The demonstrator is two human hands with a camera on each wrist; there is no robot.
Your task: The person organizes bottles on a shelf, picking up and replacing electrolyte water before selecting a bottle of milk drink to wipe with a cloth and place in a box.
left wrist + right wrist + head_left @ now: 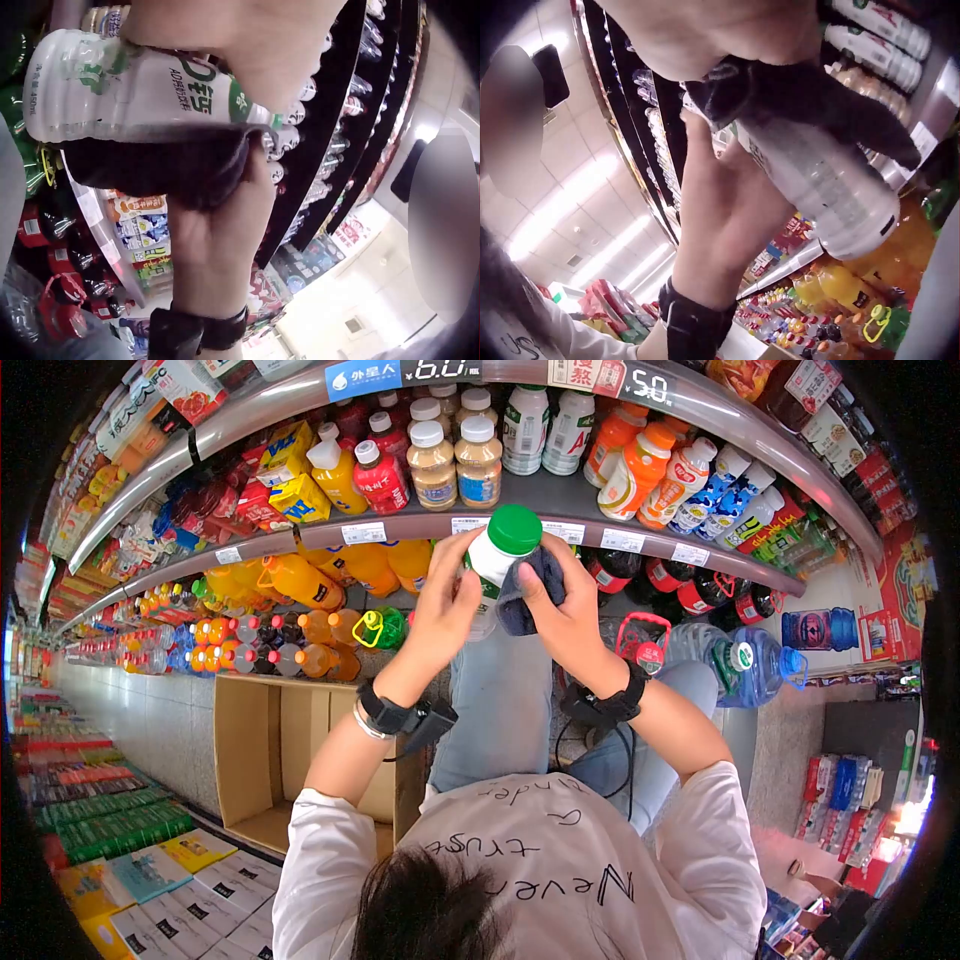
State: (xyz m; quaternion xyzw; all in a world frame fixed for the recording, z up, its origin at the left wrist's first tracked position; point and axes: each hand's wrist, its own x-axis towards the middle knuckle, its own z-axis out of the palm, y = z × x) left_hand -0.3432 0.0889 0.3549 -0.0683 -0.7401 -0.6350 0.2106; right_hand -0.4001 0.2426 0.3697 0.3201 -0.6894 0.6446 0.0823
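Note:
In the head view a white plastic drink bottle [488, 563] with a green cap [515, 530] is held up in front of the shelf, cap end toward the camera. My left hand [445, 605] grips it from the left side. A dark cloth [516, 610] is bunched in my right hand [572, 615], whose thumb presses it against the bottle's right side. The left wrist view shows the bottle [142, 94] lying sideways, green print on its label, with the cloth [165, 169] along its lower side. Its translucent base [855, 225] shows in the right wrist view.
Shelved drinks stand ahead: peanut-coloured bottles [432, 465], two white bottles [525, 430] and orange ones [640, 470]. Below the shelf edge [420, 528] are large orange-juice bottles [305, 582] and water jugs [755, 665]. An open cardboard box [245, 760] sits at my left on the floor.

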